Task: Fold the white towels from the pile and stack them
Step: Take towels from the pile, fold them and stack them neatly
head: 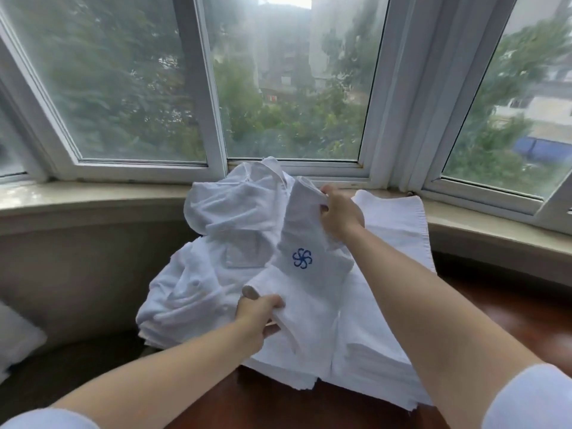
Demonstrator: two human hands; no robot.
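A white towel with a blue flower logo [305, 261] stretches between my two hands above the table. My right hand [339, 213] pinches its far upper edge near the window sill. My left hand [258, 317] grips its near lower corner. To the left lies a crumpled pile of white towels [213, 252]. Under and to the right of the held towel sit flat stacks of folded white towels [371, 354], and one more white towel [399, 221] lies spread toward the sill.
The towels rest on a dark red wooden table [501, 308]. A stone window sill [93, 196] curves behind it below a white-framed bay window [216, 119]. A white cushion [15, 335] shows at the left edge.
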